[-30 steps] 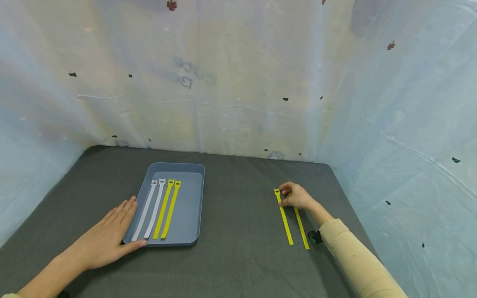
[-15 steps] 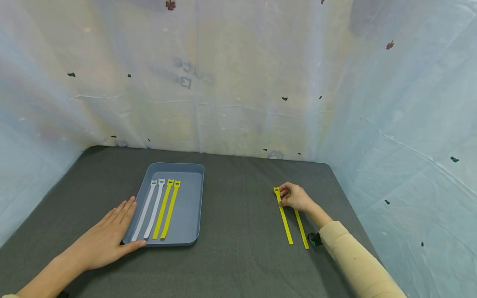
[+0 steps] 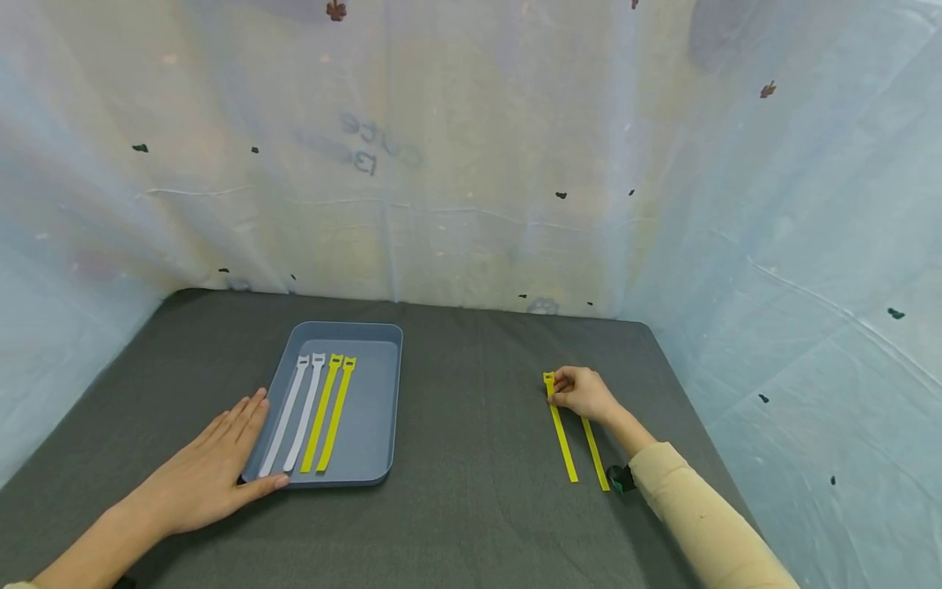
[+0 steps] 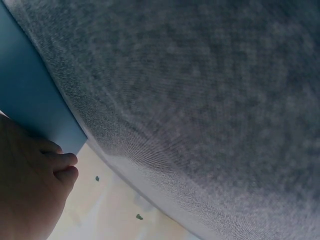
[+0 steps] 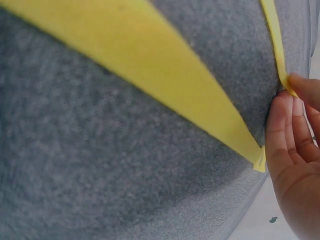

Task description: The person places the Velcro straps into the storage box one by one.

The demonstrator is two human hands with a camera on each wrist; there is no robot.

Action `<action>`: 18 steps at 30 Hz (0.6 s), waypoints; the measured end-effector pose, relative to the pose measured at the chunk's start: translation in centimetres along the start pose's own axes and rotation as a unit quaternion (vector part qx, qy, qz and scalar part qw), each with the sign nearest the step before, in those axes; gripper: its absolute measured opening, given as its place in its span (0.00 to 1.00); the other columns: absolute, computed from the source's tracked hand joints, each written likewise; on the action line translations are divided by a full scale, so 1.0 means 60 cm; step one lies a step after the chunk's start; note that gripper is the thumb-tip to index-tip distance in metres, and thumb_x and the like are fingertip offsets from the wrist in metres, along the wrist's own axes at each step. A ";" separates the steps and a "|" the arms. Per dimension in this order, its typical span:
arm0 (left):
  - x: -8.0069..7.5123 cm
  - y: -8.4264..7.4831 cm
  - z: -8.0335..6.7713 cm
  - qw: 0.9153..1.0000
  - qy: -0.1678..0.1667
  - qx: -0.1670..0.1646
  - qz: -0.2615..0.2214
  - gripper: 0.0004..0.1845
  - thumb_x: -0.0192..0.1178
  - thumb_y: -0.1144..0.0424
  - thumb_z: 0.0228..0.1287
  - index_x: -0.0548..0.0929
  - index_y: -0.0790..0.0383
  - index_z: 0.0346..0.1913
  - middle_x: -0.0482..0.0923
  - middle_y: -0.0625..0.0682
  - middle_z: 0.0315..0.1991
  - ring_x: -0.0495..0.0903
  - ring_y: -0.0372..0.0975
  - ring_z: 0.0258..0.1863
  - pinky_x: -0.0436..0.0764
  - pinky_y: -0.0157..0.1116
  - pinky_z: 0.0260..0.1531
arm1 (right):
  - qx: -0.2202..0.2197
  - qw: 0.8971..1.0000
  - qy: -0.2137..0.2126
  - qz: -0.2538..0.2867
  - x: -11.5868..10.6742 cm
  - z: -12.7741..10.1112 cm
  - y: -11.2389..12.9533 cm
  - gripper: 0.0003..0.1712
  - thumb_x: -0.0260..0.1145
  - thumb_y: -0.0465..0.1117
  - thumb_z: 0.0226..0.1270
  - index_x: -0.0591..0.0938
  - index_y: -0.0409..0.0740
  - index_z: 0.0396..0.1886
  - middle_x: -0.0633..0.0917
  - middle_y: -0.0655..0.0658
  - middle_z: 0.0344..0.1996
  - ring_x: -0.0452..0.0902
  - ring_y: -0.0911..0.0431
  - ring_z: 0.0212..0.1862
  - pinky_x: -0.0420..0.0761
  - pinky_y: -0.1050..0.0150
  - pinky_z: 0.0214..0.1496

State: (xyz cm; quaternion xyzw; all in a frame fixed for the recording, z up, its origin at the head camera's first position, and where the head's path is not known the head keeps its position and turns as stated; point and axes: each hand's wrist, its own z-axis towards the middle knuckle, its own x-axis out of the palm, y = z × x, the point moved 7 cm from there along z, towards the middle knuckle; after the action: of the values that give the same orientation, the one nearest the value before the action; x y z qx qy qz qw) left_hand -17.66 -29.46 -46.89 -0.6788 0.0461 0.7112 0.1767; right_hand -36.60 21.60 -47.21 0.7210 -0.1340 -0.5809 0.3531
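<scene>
My left hand (image 3: pixel 209 474) lies with straight fingers along the left side of a blue-grey tray (image 3: pixel 377 417), thumb at its near edge. Inside the tray, two white hook-and-loop cable ties (image 3: pixel 283 417) and two yellow ones (image 3: pixel 335 417) lie side by side, slotted heads away from me. Over on the right, my right hand (image 3: pixel 585 397) pinches a yellow cable tie (image 3: pixel 563 442) between thumb and fingers just below its head. A second yellow cable tie (image 3: pixel 594 454) lies to its right, its upper part hidden under the hand. The right wrist view has this tie (image 5: pixel 150 65) large and close.
A dark grey cloth (image 3: pixel 456 458) covers the table. Pale plastic sheeting (image 3: pixel 456 164) with small dark marks hangs behind and along both sides. A dark wrist camera (image 3: pixel 621 477) sits under the right sleeve (image 3: pixel 699 507).
My right hand has shifted very slightly towards me, with the head of the pinched yellow cable tie moving along. The left hand, the tray and the ties in it stay put.
</scene>
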 end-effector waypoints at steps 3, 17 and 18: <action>0.000 -0.001 -0.001 1.000 -0.003 0.000 -0.001 0.61 0.56 0.29 0.69 0.44 0.73 0.83 0.43 0.69 0.83 0.49 0.63 0.81 0.20 0.33 0.75 | -0.006 1.000 -0.004 0.007 0.000 -0.002 0.001 0.10 0.71 0.32 0.70 0.85 0.34 0.48 0.87 0.43 0.38 0.84 0.55 0.37 0.84 0.58 0.38; 0.001 0.000 0.000 1.000 0.004 -0.004 -0.004 0.61 0.56 0.28 0.69 0.43 0.72 0.83 0.43 0.69 0.83 0.48 0.63 0.81 0.18 0.31 0.73 | 0.003 0.998 -0.021 0.062 0.003 -0.010 0.013 0.13 0.65 0.35 0.77 0.84 0.32 0.54 0.87 0.38 0.44 0.86 0.51 0.38 0.89 0.57 0.39; 0.001 0.000 0.000 1.000 0.006 -0.006 -0.004 0.61 0.55 0.28 0.69 0.43 0.72 0.83 0.42 0.69 0.83 0.48 0.62 0.81 0.18 0.30 0.73 | 0.003 0.998 -0.023 0.067 0.003 -0.010 0.015 0.13 0.64 0.35 0.78 0.84 0.32 0.55 0.87 0.37 0.45 0.86 0.51 0.38 0.90 0.56 0.40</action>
State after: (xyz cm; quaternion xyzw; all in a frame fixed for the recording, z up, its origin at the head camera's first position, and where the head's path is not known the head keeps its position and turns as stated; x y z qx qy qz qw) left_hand -17.68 -29.46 -46.94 -0.6842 0.0402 0.7068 0.1753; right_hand -35.78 21.08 -46.68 0.6981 -0.1912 -0.5719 0.3861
